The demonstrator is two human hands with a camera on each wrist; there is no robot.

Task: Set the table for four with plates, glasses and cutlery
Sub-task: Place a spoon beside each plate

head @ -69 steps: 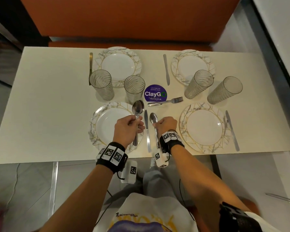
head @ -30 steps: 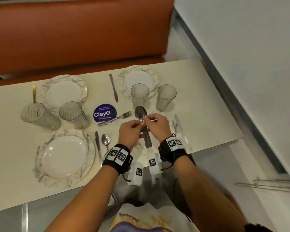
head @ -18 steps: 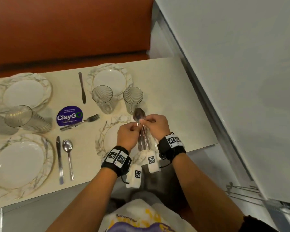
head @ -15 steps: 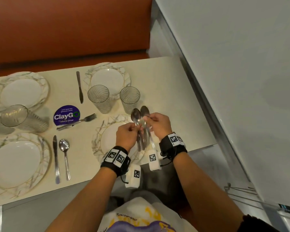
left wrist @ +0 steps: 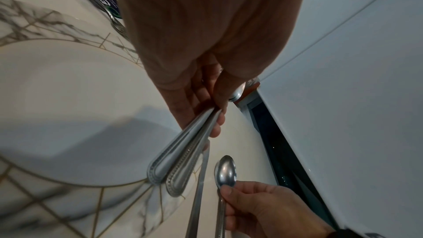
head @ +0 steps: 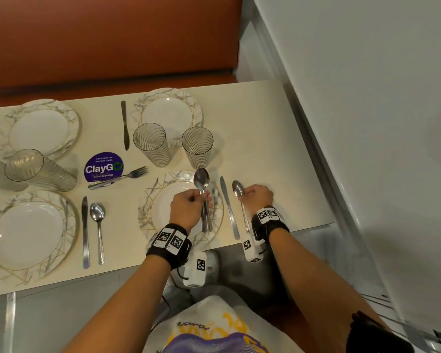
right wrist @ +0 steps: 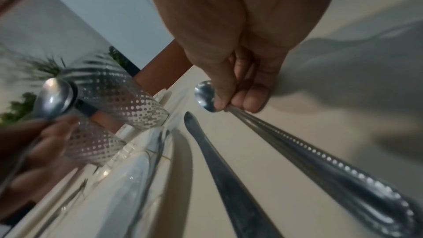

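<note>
The right hand [head: 256, 197] pinched one spoon [head: 238, 187] just right of the knife [head: 229, 207], apparently to lay it parallel on the worktop [head: 273, 154]. The left hand [head: 189, 207] gripped the spare spoons [head: 201, 179] above the plate [head: 148, 215] beneath it.

The head camera looks steeply down from above the seated person, over both forearms, onto the near right end of the table [head: 278, 128], with the orange bench beyond and a pale wall on the right. The left wrist camera peers along the palm of the left hand [left wrist: 206, 42], very close, toward the wall. The right wrist camera sits just as near under the right hand [right wrist: 240, 33], low over the tabletop, facing the bench. All three share the knife [head: 229, 207] lying beside the near plate [head: 148, 215], and each wrist view catches the other hand.
</note>
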